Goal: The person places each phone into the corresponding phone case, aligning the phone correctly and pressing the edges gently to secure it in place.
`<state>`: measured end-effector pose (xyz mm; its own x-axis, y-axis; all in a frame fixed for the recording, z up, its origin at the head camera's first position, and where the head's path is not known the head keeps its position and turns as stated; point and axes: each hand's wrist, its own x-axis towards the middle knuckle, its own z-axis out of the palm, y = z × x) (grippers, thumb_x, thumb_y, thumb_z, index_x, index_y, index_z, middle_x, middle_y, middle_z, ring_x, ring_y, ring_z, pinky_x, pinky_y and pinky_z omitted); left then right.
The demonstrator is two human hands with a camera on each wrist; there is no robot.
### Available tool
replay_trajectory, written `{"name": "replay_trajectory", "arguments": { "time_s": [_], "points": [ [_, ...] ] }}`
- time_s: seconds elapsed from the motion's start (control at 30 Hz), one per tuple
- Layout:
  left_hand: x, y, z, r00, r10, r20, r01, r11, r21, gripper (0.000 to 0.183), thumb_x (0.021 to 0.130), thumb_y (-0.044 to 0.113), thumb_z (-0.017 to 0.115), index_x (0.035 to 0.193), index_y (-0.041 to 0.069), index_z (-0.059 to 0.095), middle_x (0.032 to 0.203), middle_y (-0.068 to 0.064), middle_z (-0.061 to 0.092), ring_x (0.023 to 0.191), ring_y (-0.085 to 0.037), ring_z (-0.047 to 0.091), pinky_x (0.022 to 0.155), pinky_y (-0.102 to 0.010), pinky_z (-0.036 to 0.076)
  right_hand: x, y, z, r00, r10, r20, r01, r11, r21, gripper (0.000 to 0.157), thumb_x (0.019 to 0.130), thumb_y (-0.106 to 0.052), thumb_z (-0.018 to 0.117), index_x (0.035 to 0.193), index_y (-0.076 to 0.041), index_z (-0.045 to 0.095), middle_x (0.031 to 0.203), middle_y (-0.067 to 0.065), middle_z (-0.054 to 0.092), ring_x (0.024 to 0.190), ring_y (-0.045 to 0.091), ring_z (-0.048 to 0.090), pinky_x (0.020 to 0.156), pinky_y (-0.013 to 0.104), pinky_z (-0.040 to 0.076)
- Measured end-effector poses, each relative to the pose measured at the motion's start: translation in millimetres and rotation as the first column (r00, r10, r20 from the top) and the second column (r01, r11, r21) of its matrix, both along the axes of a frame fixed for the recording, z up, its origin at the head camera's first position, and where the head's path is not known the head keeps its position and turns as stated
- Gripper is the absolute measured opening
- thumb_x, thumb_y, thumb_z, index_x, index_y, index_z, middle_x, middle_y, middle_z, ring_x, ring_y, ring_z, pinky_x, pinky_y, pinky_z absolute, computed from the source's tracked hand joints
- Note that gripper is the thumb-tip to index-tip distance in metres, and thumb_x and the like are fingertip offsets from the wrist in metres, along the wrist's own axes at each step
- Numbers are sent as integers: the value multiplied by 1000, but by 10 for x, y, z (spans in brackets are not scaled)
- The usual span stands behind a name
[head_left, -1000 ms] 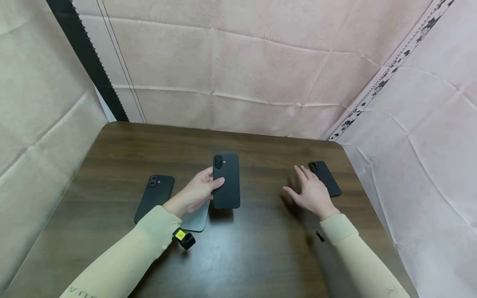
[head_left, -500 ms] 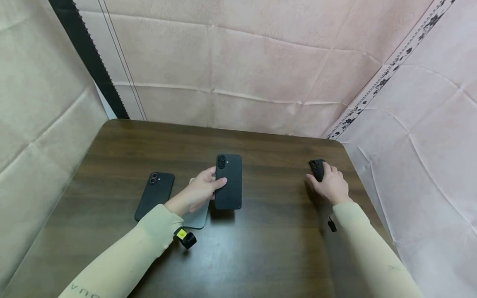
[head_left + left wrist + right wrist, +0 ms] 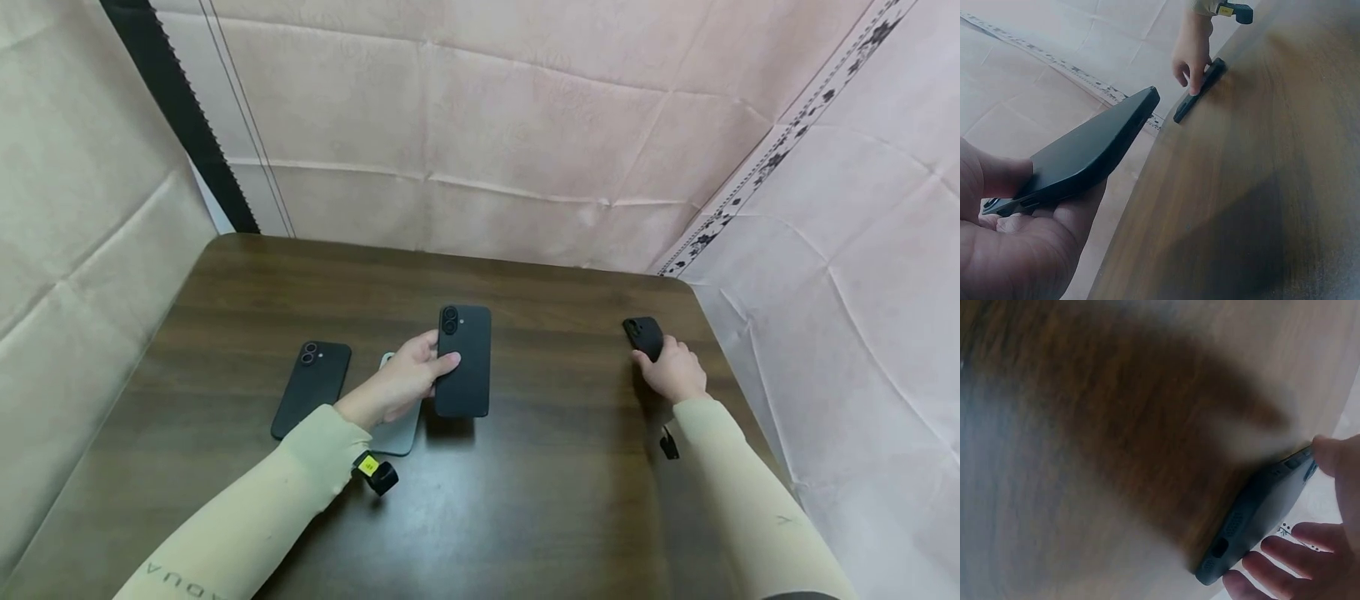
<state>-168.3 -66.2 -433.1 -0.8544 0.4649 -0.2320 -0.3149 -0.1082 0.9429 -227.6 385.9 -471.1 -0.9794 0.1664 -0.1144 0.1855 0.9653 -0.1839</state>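
In the head view my left hand [image 3: 401, 379] holds a dark smartphone [image 3: 464, 367] over the middle of the table, camera side up. The left wrist view shows the thumb on top of this phone [image 3: 1094, 144] and the fingers beneath. At the right, my right hand [image 3: 675, 372] grips a second dark smartphone [image 3: 642, 335] by its edges. Seen from the right wrist, the thumb is at one edge of that phone [image 3: 1260, 512] and the fingertips [image 3: 1272, 575] at the other. The hand hides its near part in the head view.
Another dark smartphone [image 3: 311, 390] lies on the wooden table [image 3: 525, 500] at the left. Beside it is a pale grey smartphone [image 3: 397, 435], partly hidden under my left hand and wrist. Pale cloth [image 3: 480, 125] hangs behind and on both sides of the table.
My right hand has moved right, down onto the right phone, and taken hold of it. The left hand still holds its phone, almost unmoved.
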Motion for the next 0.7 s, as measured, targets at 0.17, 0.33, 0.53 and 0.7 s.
{"name": "replay_trajectory", "arguments": {
  "time_s": [0.17,0.33,0.53,0.7],
  "points": [
    [-1,-26,-8,1000,-8,-11,8,1000,13,38,102,13,50,139,13,41,129,-11,60,112,-25,61,88,-45,51,-13,50,25,999,-24,28,25,1000,-11,73,95,-44,58,141,9,36,131,38,41,116,56,42,87,66,40],
    [4,-36,23,1000,-7,-21,7,1000,8,38,102,14,50,139,12,41,128,-11,61,112,-25,62,87,-44,52,-54,120,106,998,12,68,-11,1000,-21,61,96,-43,57,129,8,54,127,34,51,111,51,50,85,62,44],
    [3,-65,44,999,6,-38,-6,1000,-1,38,102,14,51,139,12,42,127,-10,62,111,-25,62,88,-44,51,-122,139,136,996,5,87,-3,1000,-20,56,93,-45,60,123,3,61,124,29,57,108,47,55,79,59,47],
    [32,-107,39,1000,7,-25,-7,1000,-21,38,102,15,50,139,13,42,128,-10,61,112,-23,62,91,-43,50,-162,108,164,992,-56,114,57,998,-5,68,90,-50,62,132,2,52,130,33,49,110,48,51,80,60,45]
  ]
}}
